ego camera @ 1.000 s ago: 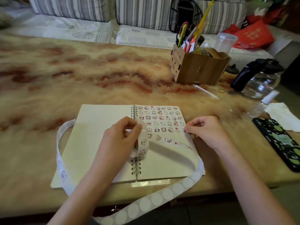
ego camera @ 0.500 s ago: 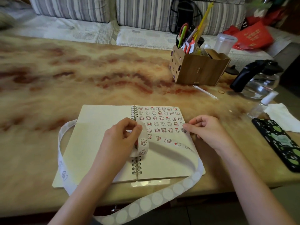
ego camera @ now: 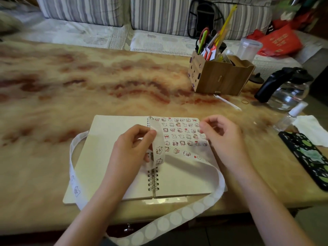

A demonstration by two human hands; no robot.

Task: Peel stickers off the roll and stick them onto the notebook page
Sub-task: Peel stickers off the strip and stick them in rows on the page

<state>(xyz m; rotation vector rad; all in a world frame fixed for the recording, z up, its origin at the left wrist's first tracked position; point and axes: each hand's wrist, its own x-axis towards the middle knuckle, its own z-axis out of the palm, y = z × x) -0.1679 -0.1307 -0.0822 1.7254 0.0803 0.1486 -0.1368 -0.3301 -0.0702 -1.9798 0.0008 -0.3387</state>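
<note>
A spiral notebook (ego camera: 110,157) lies open on the table, and its right page (ego camera: 179,180) carries several rows of small cartoon stickers on its upper half. My left hand (ego camera: 131,150) pinches the sticker strip (ego camera: 158,144) over the spiral binding, with three stickers showing on the strip below my fingers. Spent backing tape (ego camera: 177,217) with empty round holes loops off the table's near edge. Another length of tape (ego camera: 74,174) curls round the notebook's left side. My right hand (ego camera: 223,137) hovers, blurred, over the page's right edge, with its fingers loosely curled and nothing visible in them.
A wooden organizer (ego camera: 221,80) with pens and scissors stands at the back right, and a white pen (ego camera: 228,102) lies in front of it. To the right are a glass kettle (ego camera: 287,93), a small bottle (ego camera: 291,116), a tissue (ego camera: 308,128) and a phone (ego camera: 308,155). A striped sofa runs behind the table.
My right hand has lifted off the page's right edge and its fingers have loosened. My left hand still holds the strip in about the same place.
</note>
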